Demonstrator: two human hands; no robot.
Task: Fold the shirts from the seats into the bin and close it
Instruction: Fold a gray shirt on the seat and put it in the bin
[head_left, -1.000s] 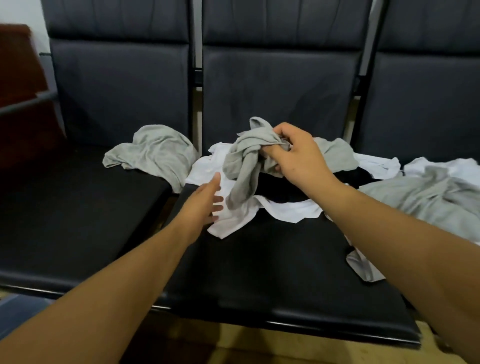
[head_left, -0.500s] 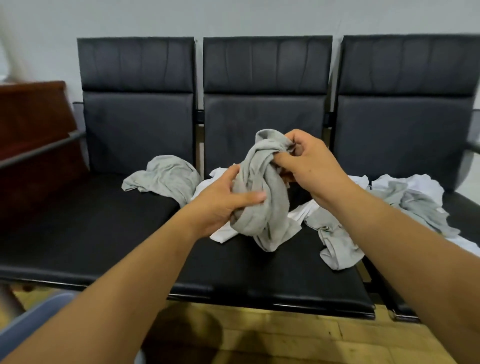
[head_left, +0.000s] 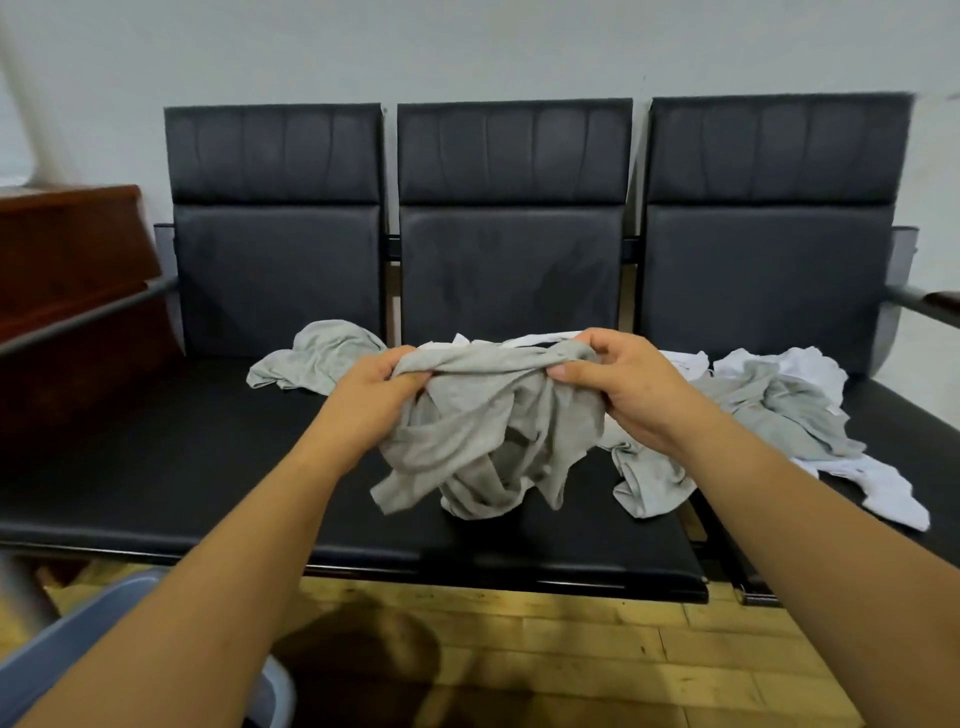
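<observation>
The location is presenting as a waiting area of the kind found in an office or public building. A row of three linked black padded leatherette seats (head_left: 509, 280) is standing with its high backrests against a plain pale painted wall (head_left: 467, 47). A slim grey metal armrest (head_left: 78, 319) is closing off the left end of the row. A yellow-brown wooden plank floor (head_left: 571, 649) is running beneath it. A reddish-brown polished wooden cabinet (head_left: 67, 249) is standing at the left end.
</observation>
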